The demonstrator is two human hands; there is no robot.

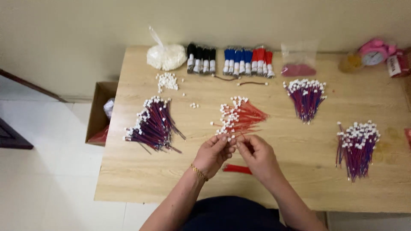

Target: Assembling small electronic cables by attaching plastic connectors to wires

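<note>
Both hands' fingers (229, 143) pinching white connector (231, 138); plastic bag (166, 55) holding white connectors

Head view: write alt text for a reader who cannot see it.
Two hands, the left hand and right hand, pinch a small white connector and thin wire together above a wooden table. Around them lie fanned wire bundles with white connectors, red wires, and a bag of white parts at the back.

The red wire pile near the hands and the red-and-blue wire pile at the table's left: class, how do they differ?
The red wire pile looks all red and smaller; the red-and-blue pile mixes both colours and is fuller. The red pile fans rightward; the other slants down-right. Both have white connectors at one end.
</note>
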